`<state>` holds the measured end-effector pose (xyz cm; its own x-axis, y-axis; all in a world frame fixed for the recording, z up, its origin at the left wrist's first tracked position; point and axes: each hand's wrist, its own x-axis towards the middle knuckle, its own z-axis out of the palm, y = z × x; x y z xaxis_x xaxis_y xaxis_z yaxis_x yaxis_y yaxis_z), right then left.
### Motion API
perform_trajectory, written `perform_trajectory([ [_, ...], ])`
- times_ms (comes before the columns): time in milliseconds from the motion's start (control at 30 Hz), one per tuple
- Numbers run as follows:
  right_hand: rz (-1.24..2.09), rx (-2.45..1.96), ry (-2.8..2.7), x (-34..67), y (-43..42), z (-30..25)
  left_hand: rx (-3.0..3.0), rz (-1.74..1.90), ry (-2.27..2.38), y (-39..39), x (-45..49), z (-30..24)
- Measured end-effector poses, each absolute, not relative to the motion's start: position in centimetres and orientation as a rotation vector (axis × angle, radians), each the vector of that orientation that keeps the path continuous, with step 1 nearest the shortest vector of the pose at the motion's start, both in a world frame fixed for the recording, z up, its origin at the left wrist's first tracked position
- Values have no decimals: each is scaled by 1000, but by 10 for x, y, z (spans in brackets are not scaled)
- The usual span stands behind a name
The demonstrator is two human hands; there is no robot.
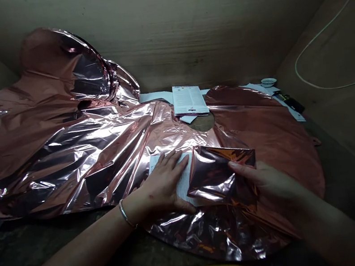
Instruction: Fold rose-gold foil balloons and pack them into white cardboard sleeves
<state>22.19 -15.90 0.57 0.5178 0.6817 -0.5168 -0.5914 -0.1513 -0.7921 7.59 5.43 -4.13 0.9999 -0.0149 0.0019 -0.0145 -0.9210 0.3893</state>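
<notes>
Large pinkish-copper foil balloons (pixel 63 143) lie flat and overlapping across the table. My left hand (pixel 164 185), fingers spread, rests on a white printed paper or packet (pixel 184 185) on top of the foil. It wears a silver bangle at the wrist. My right hand (pixel 269 181) grips a folded square of the same shiny foil (pixel 215 174), thumb on top and fingers hidden beneath. The folded foil's left edge meets or overlaps the printed paper. Whether it is a separate folded balloon I cannot tell.
Behind the foil lies a stack of white printed packets (pixel 189 100) beside a round opening in the balloon. A small patterned bowl (pixel 269 82) and a dark object (pixel 290 102) sit at the back right. A pale cable (pixel 301 78) hangs on the right wall.
</notes>
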Motion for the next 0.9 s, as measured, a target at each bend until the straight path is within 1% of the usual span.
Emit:
perform_trajectory([
  [133, 1185, -1359, -106, 217, -162, 11, 2750, -17, -17, 54, 76, -40],
  [367, 1206, -1312, -106, 209, -165, 17, 2728, -49, -2, 53, 78, -36],
  [733, 1215, -1286, -190, 200, -160, 10, 2708, 45, -53, 54, 76, -37],
  [900, 1177, -1176, -135, 203, -147, -6, 2713, -13, -39, 52, 76, -30],
])
